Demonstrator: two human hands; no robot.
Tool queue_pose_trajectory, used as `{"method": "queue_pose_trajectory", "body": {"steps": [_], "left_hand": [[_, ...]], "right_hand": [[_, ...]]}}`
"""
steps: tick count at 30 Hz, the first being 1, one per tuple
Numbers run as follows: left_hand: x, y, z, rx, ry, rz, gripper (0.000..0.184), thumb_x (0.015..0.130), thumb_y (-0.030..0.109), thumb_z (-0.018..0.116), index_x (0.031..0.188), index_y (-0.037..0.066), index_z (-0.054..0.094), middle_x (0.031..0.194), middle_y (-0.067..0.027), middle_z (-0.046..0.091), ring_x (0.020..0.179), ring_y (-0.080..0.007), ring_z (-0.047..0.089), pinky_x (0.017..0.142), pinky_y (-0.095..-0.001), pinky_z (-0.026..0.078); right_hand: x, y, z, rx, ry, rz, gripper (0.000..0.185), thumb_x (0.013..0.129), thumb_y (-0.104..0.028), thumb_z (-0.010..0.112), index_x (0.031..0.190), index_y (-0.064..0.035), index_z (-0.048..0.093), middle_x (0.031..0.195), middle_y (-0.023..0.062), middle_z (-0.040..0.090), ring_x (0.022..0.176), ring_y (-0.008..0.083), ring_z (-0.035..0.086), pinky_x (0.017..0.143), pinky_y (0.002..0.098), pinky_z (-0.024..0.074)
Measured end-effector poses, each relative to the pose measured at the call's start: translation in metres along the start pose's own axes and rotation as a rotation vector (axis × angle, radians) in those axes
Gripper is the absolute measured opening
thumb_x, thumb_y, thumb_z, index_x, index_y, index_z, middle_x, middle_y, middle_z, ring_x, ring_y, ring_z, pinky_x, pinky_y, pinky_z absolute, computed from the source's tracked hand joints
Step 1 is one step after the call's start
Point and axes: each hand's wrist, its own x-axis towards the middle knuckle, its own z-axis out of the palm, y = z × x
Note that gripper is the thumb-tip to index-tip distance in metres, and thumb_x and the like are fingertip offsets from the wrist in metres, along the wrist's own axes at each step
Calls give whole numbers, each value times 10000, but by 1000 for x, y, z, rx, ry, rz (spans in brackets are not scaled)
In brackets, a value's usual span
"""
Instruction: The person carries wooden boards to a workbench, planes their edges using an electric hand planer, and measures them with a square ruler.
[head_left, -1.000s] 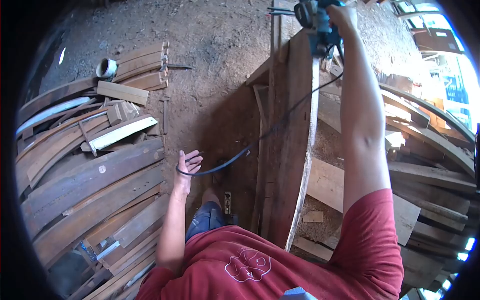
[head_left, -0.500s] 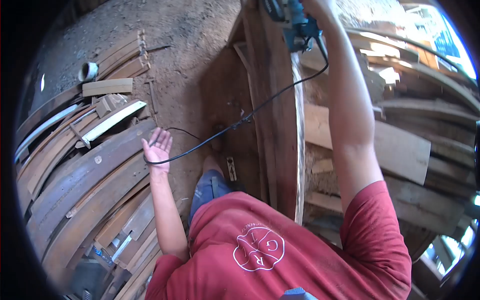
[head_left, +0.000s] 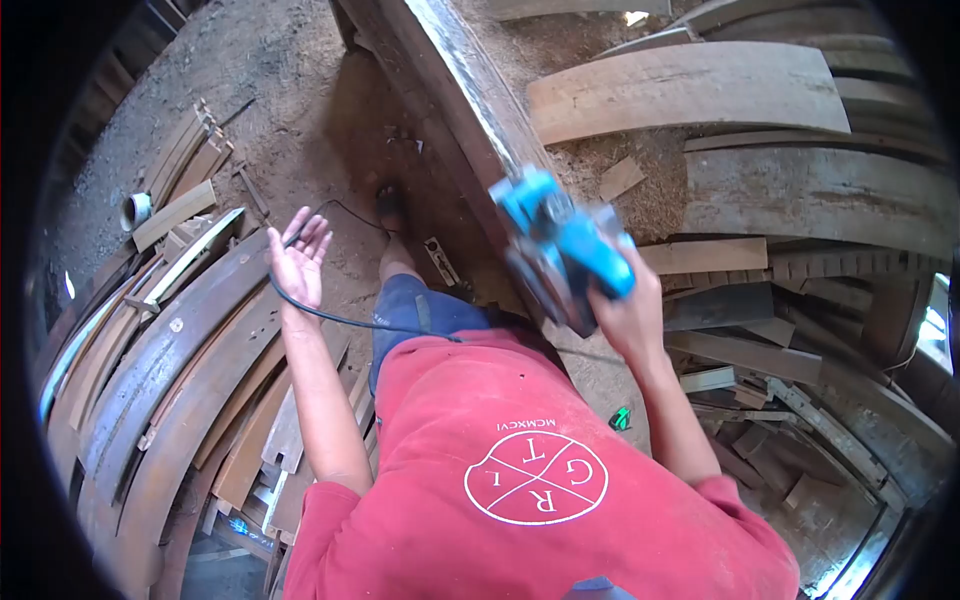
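Observation:
A blue power tool (head_left: 560, 235), blurred by motion, is in my right hand (head_left: 632, 315), whose fingers wrap round its handle. The tool is over the near part of a long, thick wooden beam (head_left: 440, 85) with a pale top edge. Out to the left, my left hand (head_left: 300, 258) is palm up with its fingers apart. A black cord (head_left: 345, 320) loops round the outer side of that hand and runs across to my waist; the fingers do not grip it.
Curved boards (head_left: 190, 340) are stacked on the left, near a white cup-like container (head_left: 136, 210). More planks (head_left: 690, 90) lie on the right. A metal piece with holes (head_left: 440, 260) is near my leg, and a small green object (head_left: 620, 418) is on the ground.
My right hand has brought the blue tool back along the beam, close to my body. The view has turned, and the cord now hangs nearer my waist. My left hand remains open.

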Motion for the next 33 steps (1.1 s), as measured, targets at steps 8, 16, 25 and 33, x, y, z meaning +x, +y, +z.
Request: {"method": "queue_pose_trajectory", "body": {"steps": [8, 16, 25, 33], "left_hand": [[-45, -61, 29, 229, -116, -5, 761, 1130, 622, 295, 1419, 7, 637, 1234, -161, 735, 1182, -254, 666, 1098, -448, 498], [-35, -33, 13, 143, -67, -12, 768, 1120, 637, 310, 1444, 9, 611, 1255, -156, 724, 1214, -260, 652, 1117, -457, 483], [17, 9, -13, 86, 86, -95, 727, 1116, 631, 320, 1442, 59, 627, 1257, -124, 731, 1186, -241, 662, 1089, -431, 490], [103, 49, -7, 92, 134, -253, 682, 1112, 622, 353, 1401, 84, 657, 1209, -103, 743, 1129, -244, 678, 1044, -459, 513]], "right_hand": [[-173, 72, -52, 8, -87, 262, 537, 821, 28, 719, 1348, -53, 665, 997, 193, 780, 936, 258, 784, 833, 362, 577], [-68, 32, -23, 22, -76, 74, 545, 821, 1, 735, 1355, -70, 659, 996, 235, 766, 960, 317, 770, 819, 397, 587], [136, -67, 42, 30, -38, -36, 490, 809, -31, 705, 1298, -53, 680, 1054, 284, 741, 1039, 447, 737, 878, 463, 581], [308, -155, 97, 19, 11, -210, 355, 849, -8, 680, 1202, 19, 703, 929, 188, 757, 834, 231, 734, 807, 362, 556]]}}
